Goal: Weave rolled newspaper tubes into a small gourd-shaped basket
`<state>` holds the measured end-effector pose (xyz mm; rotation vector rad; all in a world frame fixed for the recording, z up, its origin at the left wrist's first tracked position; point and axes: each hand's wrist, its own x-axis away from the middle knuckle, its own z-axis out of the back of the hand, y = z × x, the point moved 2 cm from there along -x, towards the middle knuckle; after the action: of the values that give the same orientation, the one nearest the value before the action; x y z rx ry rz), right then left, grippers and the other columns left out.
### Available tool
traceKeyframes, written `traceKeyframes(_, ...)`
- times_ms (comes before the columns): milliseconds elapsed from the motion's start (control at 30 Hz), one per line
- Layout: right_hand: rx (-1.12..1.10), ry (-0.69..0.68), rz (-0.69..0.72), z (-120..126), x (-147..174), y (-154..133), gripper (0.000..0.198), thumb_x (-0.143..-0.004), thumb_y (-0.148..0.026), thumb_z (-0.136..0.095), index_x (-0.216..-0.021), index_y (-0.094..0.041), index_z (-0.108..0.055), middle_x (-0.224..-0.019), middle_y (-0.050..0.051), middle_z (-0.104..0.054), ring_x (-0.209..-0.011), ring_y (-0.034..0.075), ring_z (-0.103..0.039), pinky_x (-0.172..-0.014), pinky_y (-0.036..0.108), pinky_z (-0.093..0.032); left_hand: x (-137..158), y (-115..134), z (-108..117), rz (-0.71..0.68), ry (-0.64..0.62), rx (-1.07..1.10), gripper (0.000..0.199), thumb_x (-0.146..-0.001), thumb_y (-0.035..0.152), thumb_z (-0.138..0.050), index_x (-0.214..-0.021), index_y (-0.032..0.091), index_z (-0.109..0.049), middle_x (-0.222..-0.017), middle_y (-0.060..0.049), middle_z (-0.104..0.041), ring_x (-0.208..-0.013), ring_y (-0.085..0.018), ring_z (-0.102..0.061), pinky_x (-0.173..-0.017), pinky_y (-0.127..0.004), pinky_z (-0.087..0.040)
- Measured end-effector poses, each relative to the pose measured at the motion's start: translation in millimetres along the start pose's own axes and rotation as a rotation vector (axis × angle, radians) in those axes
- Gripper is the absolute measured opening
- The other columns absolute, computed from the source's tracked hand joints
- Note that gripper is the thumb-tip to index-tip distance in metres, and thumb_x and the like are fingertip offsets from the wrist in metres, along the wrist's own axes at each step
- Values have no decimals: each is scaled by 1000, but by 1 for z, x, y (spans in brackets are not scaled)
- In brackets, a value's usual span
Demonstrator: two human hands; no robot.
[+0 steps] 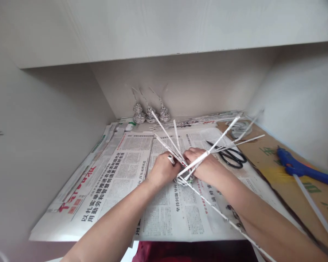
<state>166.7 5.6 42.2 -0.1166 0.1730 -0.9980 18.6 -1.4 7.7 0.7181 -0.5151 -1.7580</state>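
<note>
A small woven paper piece (183,181), made of rolled newspaper, is between my two hands just above the newspaper sheets. Several thin rolled-paper tubes (224,135) fan up and outward from it, and a longer paper tube (218,211) trails toward the lower right. My left hand (164,168) is closed on the left side of the piece, with a short white tube end (171,158) poking out by its fingers. Curled round the far right side, my right hand (200,161) grips among the tubes. Its fingertips are partly hidden behind them.
Black scissors (232,156) lie right of my hands. A blue glue gun (297,165) with a white glue stick rests on cardboard (262,163) at the right. Gourd-shaped woven pieces (152,115) stand at the back wall, beside a bundle of paper tubes (199,121). Newspaper (104,182) covers the tabletop.
</note>
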Motion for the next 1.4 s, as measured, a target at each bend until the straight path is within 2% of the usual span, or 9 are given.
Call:
traceKeyframes(233, -241, -31, -140, -8, -2, 9, 13, -80, -26, -51, -80, -20, -63, -76, 3, -65, -65, 15, -55, -56, 24, -33, -2, 1, 7, 62, -41, 42, 12, -72, 14, -59, -78, 18, -70, -77, -5, -71, -72, -18, -64, -65, -25, -49)
traceKeyframes(333, -366, -20, -170, -13, -4, 16, 12, -77, -24, -53, -79, -21, -65, -71, 1, -65, -64, 14, -56, -56, 23, -34, -2, 0, 7, 68, -40, 70, 13, -71, 13, -61, -78, 18, -70, -78, -5, -72, -73, -18, -64, -67, -26, -50)
traceKeyframes(567, -604, -41, -237, -29, -7, 30, 24, -73, -20, -57, -96, -22, -65, -82, 1, -69, -71, 15, -61, -60, 22, -42, -2, -1, 4, 23, -17, 83, 19, -74, 12, -57, -85, 18, -71, -83, -4, -73, -75, -17, -66, -68, -24, -50)
traceKeyframes(667, -674, -43, -229, -29, -9, 29, 28, -71, -16, -58, -98, -21, -66, -85, 2, -71, -74, 16, -63, -64, 23, -44, -2, -3, 3, 49, -12, 107, 18, -74, 16, -59, -86, 18, -71, -83, -4, -73, -74, -16, -65, -68, -24, -49)
traceKeyframes(833, -660, -43, -192, -20, -8, 22, 29, -70, -12, -57, -95, -21, -67, -79, 0, -71, -73, 16, -64, -64, 23, -45, -4, -5, 3, 129, -25, 152, 13, -74, 25, -62, -79, 18, -71, -71, -2, -71, -65, -15, -63, -59, -22, -46)
traceKeyframes(1067, -648, -96, -137, -11, -4, 20, 21, -74, -15, -55, -90, -20, -68, -76, 0, -71, -67, 14, -63, -60, 22, -44, -5, -1, 3, 195, 39, 100, 10, -72, 21, -62, -71, 17, -71, -65, -3, -70, -61, -15, -63, -55, -22, -43)
traceKeyframes(1233, -524, 20, -159, -8, -4, 20, 14, -74, -18, -57, -80, -19, -69, -69, 2, -69, -64, 16, -60, -57, 23, -42, -2, 2, 3, 176, 58, 20, 13, -72, 26, -65, -68, 16, -72, -66, -6, -71, -64, -18, -66, -56, -24, -42)
traceKeyframes(1400, -523, 102, -152, -9, -4, 14, 13, -75, -19, -56, -80, -20, -68, -68, 1, -68, -62, 15, -60, -57, 23, -42, -3, -1, 3, 161, 53, -4, 13, -73, 26, -64, -70, 16, -72, -69, -7, -72, -68, -20, -67, -56, -24, -41)
